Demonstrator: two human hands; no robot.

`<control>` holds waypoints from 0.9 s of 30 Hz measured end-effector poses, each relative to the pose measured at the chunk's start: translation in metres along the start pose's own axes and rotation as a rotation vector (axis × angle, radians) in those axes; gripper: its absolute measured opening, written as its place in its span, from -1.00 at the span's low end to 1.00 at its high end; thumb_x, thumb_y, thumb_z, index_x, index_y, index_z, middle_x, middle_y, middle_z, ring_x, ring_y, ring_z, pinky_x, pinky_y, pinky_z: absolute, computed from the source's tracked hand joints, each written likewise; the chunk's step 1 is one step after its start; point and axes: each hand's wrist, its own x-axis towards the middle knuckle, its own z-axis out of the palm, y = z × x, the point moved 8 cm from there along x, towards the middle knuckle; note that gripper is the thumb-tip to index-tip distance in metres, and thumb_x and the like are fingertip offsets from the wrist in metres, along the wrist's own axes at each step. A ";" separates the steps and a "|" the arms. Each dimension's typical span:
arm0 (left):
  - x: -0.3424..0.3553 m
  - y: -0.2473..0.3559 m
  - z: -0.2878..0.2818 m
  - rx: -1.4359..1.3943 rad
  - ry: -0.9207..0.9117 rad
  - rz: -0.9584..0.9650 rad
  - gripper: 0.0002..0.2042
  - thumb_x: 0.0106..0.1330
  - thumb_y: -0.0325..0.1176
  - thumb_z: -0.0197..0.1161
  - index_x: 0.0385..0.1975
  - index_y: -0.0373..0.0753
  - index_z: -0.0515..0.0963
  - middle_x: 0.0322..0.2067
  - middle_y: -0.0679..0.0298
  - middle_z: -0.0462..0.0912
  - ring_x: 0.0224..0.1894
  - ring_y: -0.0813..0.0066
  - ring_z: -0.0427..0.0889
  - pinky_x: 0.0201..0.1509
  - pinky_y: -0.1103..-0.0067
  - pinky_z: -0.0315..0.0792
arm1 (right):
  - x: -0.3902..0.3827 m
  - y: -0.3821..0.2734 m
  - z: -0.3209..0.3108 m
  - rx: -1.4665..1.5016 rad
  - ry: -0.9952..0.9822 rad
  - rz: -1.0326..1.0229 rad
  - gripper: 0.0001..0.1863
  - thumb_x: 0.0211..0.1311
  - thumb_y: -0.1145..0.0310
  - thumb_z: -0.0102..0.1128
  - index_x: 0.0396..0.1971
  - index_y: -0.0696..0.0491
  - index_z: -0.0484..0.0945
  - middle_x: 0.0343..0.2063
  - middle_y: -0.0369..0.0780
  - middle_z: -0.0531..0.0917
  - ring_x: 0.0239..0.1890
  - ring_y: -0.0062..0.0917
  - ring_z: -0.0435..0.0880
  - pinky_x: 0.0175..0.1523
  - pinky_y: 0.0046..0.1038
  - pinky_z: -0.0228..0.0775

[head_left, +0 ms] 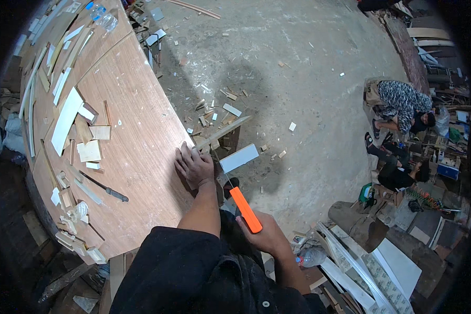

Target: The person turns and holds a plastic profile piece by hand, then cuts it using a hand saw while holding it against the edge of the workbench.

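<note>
With twelve o'clock at the top of the view, the right hand point(267, 233) has its grip closed round an orange-handled saw point(246, 209), at least a saw by its look, whose long axis runs from about five o'clock up to eleven, the thin blade leading away from the fist toward the edge of the table point(141, 131). The left hand point(198, 166) lies palm down at that edge with its fingers a little apart; whether its grip clasps anything underneath cannot be told. What matters most in space is how the blade stands to the white piece point(239, 158) just past the table edge: this piece lies between two and three o'clock from the left hand, which is the nearer, and between eleven and twelve from the right. Its own long axis points from eight toward two, so the blade runs across that line close by its left end; contact there is not clear. A pale strip point(230, 128) reaches out from near the left fingertips toward two o'clock. As for writing, no brand can be made out on the saw handle; the boards point(376, 269) at four o'clock carry rows of print, and the dark shirt point(193, 272) at six o'clock shows one tiny pale mark, too small to read.
</note>
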 end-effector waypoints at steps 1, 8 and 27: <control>0.000 0.001 -0.001 -0.008 0.004 0.003 -0.75 0.19 -0.31 0.09 -0.16 -0.19 0.54 0.25 0.19 0.41 0.34 0.04 0.34 0.37 0.06 0.19 | -0.002 0.005 0.000 -0.001 0.023 -0.020 -0.74 0.31 0.23 0.19 -0.29 0.16 0.55 -0.39 0.06 0.63 -0.27 0.06 0.60 -0.20 -0.10 0.43; 0.000 0.001 -0.005 -0.018 0.041 0.028 -0.79 0.22 -0.34 0.08 -0.20 -0.22 0.54 0.22 0.15 0.42 0.32 -0.02 0.35 0.32 0.06 0.25 | -0.002 0.007 -0.001 0.004 0.025 -0.014 -0.75 0.30 0.24 0.19 -0.32 0.15 0.55 -0.41 0.05 0.63 -0.29 0.06 0.60 -0.22 -0.09 0.43; -0.001 0.003 -0.001 -0.040 0.043 0.017 -0.84 0.17 -0.38 0.12 -0.26 -0.16 0.52 0.24 0.21 0.40 0.34 0.02 0.33 0.32 0.01 0.23 | 0.006 0.001 -0.004 -0.044 -0.034 -0.019 -0.68 0.32 0.15 0.17 -0.34 0.15 0.54 -0.48 0.06 0.63 -0.36 0.07 0.61 -0.25 -0.04 0.43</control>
